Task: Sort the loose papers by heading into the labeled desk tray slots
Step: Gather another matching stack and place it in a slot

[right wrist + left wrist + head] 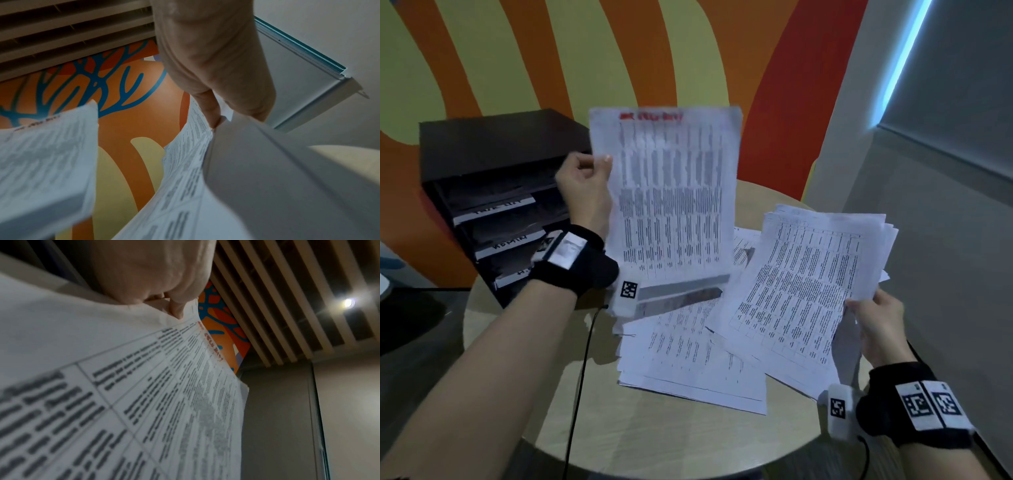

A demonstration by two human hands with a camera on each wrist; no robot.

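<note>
My left hand [589, 178] pinches the left edge of a printed sheet with a red heading [667, 192], held upright above the table; the same sheet with a red heading [144, 394] fills the left wrist view below my left hand [174, 305]. My right hand [873, 325] grips a stack of printed sheets [811, 284] by its lower right corner, tilted above the table. In the right wrist view my right hand [216, 113] pinches that stack of printed sheets [226, 186]. A dark desk tray [493, 147] with white slot labels [510, 241] stands at the left.
More loose papers [688, 356] lie spread on the round beige table [654, 431], under both held sheets. A black cable [582, 377] runs down from my left wrist. An orange and yellow wall stands behind, a grey wall at the right.
</note>
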